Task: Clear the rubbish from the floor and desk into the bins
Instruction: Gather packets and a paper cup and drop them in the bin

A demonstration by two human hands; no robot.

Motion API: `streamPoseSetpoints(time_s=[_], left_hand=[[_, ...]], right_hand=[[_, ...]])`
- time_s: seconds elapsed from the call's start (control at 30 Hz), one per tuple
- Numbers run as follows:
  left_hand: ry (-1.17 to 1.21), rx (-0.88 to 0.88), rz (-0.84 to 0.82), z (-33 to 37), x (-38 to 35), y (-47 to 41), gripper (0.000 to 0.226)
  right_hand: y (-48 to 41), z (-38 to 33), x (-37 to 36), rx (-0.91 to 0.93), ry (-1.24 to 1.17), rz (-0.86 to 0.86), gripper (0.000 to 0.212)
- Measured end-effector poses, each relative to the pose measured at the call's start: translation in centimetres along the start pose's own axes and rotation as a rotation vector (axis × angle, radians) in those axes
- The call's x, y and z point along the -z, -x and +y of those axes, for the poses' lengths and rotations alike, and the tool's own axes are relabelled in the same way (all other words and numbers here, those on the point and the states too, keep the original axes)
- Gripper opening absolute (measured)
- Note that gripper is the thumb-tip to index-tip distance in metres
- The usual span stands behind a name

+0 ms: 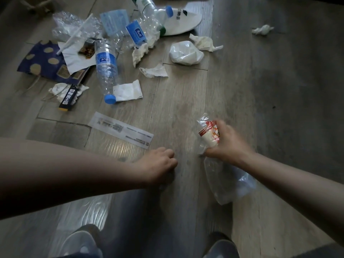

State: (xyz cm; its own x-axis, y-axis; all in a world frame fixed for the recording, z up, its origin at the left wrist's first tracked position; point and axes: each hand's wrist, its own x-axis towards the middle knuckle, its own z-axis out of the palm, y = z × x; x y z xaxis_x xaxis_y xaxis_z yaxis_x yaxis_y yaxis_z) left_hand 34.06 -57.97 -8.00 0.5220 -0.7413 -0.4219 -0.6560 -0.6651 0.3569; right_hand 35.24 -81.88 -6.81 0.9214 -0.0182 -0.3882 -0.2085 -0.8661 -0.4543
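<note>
My right hand (226,143) grips a paper cup with red print (209,135) wrapped in clear plastic, and a clear plastic bag (226,184) hangs below that hand. My left hand (160,165) hovers low over the wooden floor with its fingers curled and nothing visible in it. Ahead lies scattered rubbish: a long white printed strip (121,129), an empty water bottle with a blue cap (107,71), crumpled tissues (154,70), a crumpled white bag (186,53) and a black-and-yellow packet (68,98).
More crushed bottles (147,25), a blue face-mask packet (114,21), bubble wrap (70,25), a blue spotted paper bag (46,60) and a white slipper (184,19) lie at the back. A lone tissue (262,29) lies far right. My feet in slippers (81,243) stand below.
</note>
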Motion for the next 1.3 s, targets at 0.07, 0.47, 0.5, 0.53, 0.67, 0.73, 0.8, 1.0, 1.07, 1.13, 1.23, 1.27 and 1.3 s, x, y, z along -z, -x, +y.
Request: streamPoseSetpoints(time_s=[0.07, 0.47, 0.5, 0.53, 0.67, 0.73, 0.8, 1.0, 1.07, 1.13, 1.23, 1.27, 1.3], left_hand=[[-0.026, 0.008, -0.024, -0.2, -0.1, 0.0, 0.026], [0.376, 0.464, 0.204, -6.7, 3.3, 3.4, 0.017], [0.402, 0.512, 0.219, -7.3, 3.6, 3.6, 0.017], [0.41, 0.549, 0.222, -7.9, 3.6, 3.7, 0.012], [0.412, 0.639, 0.262, -9.8, 3.8, 3.8, 0.015], [0.376, 0.666, 0.284, -10.2, 3.9, 3.9, 0.019], [0.306, 0.672, 0.31, -10.4, 3.8, 3.9, 0.029], [0.116, 0.374, 0.306, -9.8, 3.1, 6.2, 0.028], [0.026, 0.221, 0.155, -9.5, 2.8, 7.5, 0.035], [-0.1, 0.127, 0.037, -9.4, 2.4, 8.4, 0.049], [-0.204, 0.142, -0.082, -9.4, 1.8, 8.7, 0.059], [-0.214, 0.157, -0.11, -9.4, 1.6, 8.7, 0.06], [-0.23, 0.164, -0.133, -9.4, 1.4, 8.7, 0.061]], right_hand=[[0.1, 0.0, -0.2, 0.003, 0.001, -0.007, 0.093], [-0.3, -2.9, -0.7, 0.076, 0.026, -0.004, 0.079], [-0.4, -3.1, -0.8, 0.083, 0.028, -0.005, 0.078], [-0.5, -3.3, -0.9, 0.088, 0.031, -0.007, 0.077], [-0.6, -4.1, -1.2, 0.097, 0.019, -0.029, 0.075], [-0.5, -4.4, -1.3, 0.111, 0.024, -0.033, 0.075], [-0.4, -4.5, -1.3, 0.123, 0.042, -0.034, 0.076], [-0.1, -4.2, -1.5, 0.131, 0.058, -0.027, 0.079], [0.0, -4.1, -1.5, 0.134, 0.053, -0.035, 0.08], [0.0, -4.1, -1.7, 0.136, 0.054, -0.044, 0.08], [0.0, -4.3, -1.8, 0.154, 0.044, -0.045, 0.083], [0.0, -4.4, -1.8, 0.162, 0.041, -0.047, 0.084], [0.0, -4.5, -1.8, 0.168, 0.04, -0.047, 0.085]])
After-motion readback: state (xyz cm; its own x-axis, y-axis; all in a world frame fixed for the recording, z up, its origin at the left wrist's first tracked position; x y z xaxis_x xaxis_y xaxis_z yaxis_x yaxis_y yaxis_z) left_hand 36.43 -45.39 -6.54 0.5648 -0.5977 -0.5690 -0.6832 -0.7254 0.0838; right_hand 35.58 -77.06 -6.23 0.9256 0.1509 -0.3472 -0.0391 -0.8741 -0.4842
